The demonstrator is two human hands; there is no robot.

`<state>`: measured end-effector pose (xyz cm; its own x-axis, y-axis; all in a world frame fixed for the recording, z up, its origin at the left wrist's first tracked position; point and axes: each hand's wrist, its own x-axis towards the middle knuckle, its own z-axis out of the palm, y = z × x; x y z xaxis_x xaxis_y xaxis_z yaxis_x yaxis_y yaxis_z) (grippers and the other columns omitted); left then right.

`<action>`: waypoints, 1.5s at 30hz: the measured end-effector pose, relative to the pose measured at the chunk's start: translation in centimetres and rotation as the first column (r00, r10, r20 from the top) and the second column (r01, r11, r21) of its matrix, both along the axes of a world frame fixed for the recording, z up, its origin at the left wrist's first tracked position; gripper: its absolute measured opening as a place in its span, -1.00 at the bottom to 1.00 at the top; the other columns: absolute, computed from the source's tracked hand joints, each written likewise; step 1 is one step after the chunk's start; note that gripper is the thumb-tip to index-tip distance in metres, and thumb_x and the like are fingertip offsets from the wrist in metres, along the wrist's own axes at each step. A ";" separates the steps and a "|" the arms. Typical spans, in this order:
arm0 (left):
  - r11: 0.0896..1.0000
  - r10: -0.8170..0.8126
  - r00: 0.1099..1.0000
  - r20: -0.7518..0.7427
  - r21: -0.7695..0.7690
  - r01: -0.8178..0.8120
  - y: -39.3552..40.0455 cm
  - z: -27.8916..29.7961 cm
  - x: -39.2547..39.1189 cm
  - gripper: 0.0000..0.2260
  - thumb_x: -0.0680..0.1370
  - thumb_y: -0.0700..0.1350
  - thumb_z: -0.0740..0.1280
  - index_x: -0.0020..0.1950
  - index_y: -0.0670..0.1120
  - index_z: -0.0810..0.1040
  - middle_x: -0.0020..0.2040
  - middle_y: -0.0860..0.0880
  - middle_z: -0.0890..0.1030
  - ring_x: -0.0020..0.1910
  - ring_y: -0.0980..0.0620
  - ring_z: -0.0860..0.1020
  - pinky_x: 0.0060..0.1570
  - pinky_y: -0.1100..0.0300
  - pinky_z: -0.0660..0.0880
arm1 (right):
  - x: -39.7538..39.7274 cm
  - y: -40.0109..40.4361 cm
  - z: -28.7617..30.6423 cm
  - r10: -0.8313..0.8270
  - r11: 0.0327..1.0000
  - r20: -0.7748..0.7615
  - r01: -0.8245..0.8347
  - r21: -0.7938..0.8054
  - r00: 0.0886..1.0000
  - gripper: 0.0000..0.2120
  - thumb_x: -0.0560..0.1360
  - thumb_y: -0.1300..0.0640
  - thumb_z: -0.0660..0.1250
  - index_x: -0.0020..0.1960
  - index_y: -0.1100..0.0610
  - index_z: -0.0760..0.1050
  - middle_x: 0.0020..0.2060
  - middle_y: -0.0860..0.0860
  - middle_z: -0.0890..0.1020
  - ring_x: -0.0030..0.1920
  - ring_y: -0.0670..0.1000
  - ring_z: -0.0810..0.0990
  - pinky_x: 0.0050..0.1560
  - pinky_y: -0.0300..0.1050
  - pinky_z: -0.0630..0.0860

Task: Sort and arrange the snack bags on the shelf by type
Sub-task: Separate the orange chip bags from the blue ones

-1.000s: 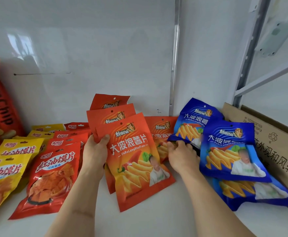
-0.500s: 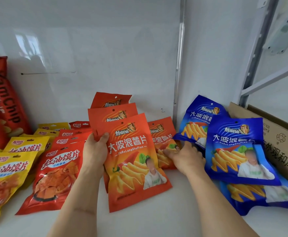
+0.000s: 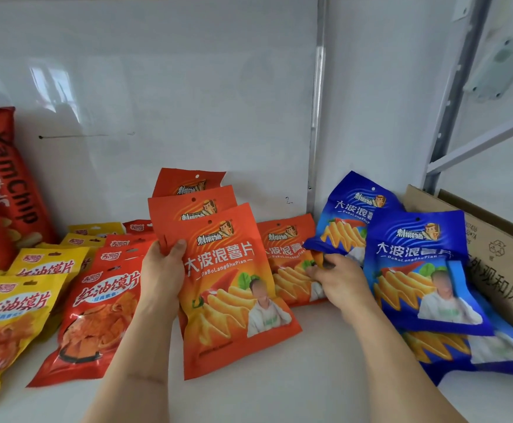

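Observation:
My left hand [image 3: 161, 276] grips a stack of three orange wavy-chip bags [image 3: 227, 282] by their upper left edge, thumb across the front bag. A fourth orange bag [image 3: 285, 254] leans behind them, against the back wall. My right hand [image 3: 337, 277] pinches that bag's right edge, where the lower corner of a blue wavy-chip bag [image 3: 349, 221] overlaps it. Another blue bag [image 3: 417, 270] leans in front, with more blue bags [image 3: 462, 346] lying flat under it.
Red chip bags [image 3: 96, 309] and yellow chip bags [image 3: 8, 303] stand in rows at the left. Tall red YamChip bags [image 3: 2, 190] lean at the far left. A cardboard box [image 3: 505, 257] sits at the right beside a metal upright [image 3: 316, 117].
My right hand has slid right along the leaning orange bag to its right edge by the blue bag. The left hand keeps its grip on the orange stack.

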<state>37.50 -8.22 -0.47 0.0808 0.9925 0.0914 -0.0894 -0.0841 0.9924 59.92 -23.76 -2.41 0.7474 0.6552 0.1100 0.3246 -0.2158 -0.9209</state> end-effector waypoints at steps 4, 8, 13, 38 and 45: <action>1.000 0.002 1.000 -0.006 -0.004 -0.002 -0.3 0.2 -0.1 -0.93 0.63 0.04 0.34 0.07 0.08 0.56 0.00 -0.02 0.73 -0.07 -0.10 0.72 0.02 -0.18 0.65 | -0.4 -1.5 1.6 0.026 0.993 0.104 -0.038 0.111 0.994 -0.86 0.53 0.15 0.41 -0.21 0.07 0.56 -0.27 0.04 0.63 -0.23 -0.06 0.56 -0.24 -0.29 0.41; 1.000 0.028 1.000 -0.014 0.014 -0.028 -0.4 0.3 0.0 -0.94 0.64 0.03 0.32 0.07 0.09 0.54 0.03 -0.03 0.71 -0.04 -0.11 0.71 0.05 -0.18 0.64 | -0.3 -2.3 2.2 -0.032 0.974 0.164 -0.006 0.225 0.986 -0.98 0.57 0.09 0.37 -0.03 -0.02 0.57 -0.19 -0.13 0.59 -0.15 -0.17 0.54 -0.17 -0.33 0.43; 0.991 0.106 0.994 -0.035 0.084 -0.103 -0.4 0.3 0.0 -0.93 0.66 0.03 0.28 0.00 0.09 0.49 0.00 0.01 0.67 -0.04 -0.07 0.67 0.04 -0.08 0.62 | 0.4 -2.1 1.6 -0.184 0.944 0.186 0.121 0.307 0.965 -0.89 0.58 0.05 0.36 0.07 0.02 0.57 -0.07 0.03 0.62 -0.05 0.01 0.58 -0.09 -0.12 0.45; 0.996 0.049 0.985 0.163 -0.079 -0.036 -0.8 0.6 0.0 -0.75 0.65 0.08 0.30 0.27 0.02 0.48 0.12 -0.02 0.68 0.02 -0.09 0.69 0.09 -0.14 0.63 | -2.3 -1.2 0.7 0.406 0.914 -0.159 -0.399 0.076 0.900 -0.88 0.44 0.24 0.49 -0.10 0.20 0.56 -0.36 -0.02 0.62 -0.33 -0.10 0.57 -0.22 -0.22 0.46; 0.981 -0.019 0.946 0.325 -0.178 0.081 -1.1 0.9 0.1 -0.75 0.65 0.11 0.28 0.28 0.05 0.46 0.06 -0.05 0.70 -0.05 -0.09 0.72 0.01 -0.15 0.65 | -3.4 -1.5 1.0 0.448 0.892 -0.092 -0.452 -0.024 0.889 -0.71 0.44 0.20 0.47 -0.02 0.37 0.47 -0.39 0.12 0.64 -0.28 -0.02 0.59 -0.04 -0.08 0.51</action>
